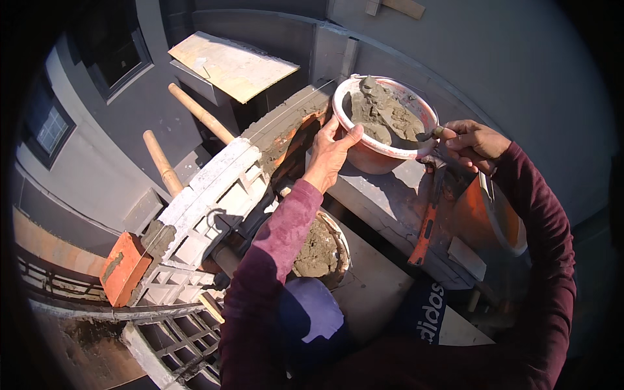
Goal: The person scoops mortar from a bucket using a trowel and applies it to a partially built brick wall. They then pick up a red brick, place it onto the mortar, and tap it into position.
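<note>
A round orange bucket (pixel 374 159) with a pale, mortar-smeared rim stands on a grey ledge, and wet grey mortar (pixel 383 107) is heaped inside it. My left hand (pixel 329 153) is closed on the bucket's near left rim, thumb over the edge. On the opposite side, my right hand (pixel 478 143) grips the wooden handle of a trowel (pixel 426 136); its blade lies in the mortar and is partly covered. Just below the bucket, a hammer-like tool (pixel 427 224) with an orange and black handle rests on the ledge, its head partly hidden.
Another orange bucket (pixel 478 211) sits under my right forearm. Below my left arm is a container of mortar (pixel 318 250). A curved wall of hollow blocks (pixel 221 175), topped with mortar, runs left, with an orange brick (pixel 123 270) at its end. Bamboo poles (pixel 201 112) rise behind it.
</note>
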Tool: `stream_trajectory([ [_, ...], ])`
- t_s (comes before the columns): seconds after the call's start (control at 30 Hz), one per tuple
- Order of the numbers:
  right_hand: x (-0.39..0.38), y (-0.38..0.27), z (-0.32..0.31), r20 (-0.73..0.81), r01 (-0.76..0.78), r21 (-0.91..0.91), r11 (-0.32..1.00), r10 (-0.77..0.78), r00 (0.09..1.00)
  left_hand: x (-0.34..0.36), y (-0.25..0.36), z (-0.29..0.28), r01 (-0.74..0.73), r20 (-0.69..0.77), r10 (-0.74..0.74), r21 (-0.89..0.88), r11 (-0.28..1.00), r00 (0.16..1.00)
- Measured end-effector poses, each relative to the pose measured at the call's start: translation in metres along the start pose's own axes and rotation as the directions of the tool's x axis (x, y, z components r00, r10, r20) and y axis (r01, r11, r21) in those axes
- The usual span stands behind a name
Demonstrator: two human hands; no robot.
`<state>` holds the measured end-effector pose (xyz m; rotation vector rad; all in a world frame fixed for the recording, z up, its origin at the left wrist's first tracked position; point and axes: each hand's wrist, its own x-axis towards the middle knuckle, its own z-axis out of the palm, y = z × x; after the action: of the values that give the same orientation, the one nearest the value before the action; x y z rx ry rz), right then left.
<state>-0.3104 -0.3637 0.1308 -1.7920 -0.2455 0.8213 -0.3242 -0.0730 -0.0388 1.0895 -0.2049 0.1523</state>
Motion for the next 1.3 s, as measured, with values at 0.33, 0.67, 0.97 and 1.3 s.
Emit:
stream_trajectory([
  [0.33,-0.046,-0.006,0.061,-0.063,0.133,-0.287,0.949,-0.157,0.986,-0.189,0.046,-0.113,-0.108,-0.368,0.282,0.428,0.897,0.886],
  [0.67,0.021,0.117,0.198,0.412,0.399,-0.911,-0.107,-0.164,0.896,-0.372,-0.029,-0.161,0.464,-0.818,-0.061,0.262,0.846,0.572],
  [0.97,0.03,0.129,0.199,0.38,0.251,-0.836,-0.487,-0.185,0.907,-0.346,-0.07,-0.155,0.381,-0.706,-0.074,0.288,0.879,0.705],
  [1.3,0.032,0.148,0.218,0.497,0.437,-0.827,-0.354,-0.098,0.862,-0.341,-0.065,-0.152,0.271,-0.569,-0.087,0.246,0.931,0.817],
])
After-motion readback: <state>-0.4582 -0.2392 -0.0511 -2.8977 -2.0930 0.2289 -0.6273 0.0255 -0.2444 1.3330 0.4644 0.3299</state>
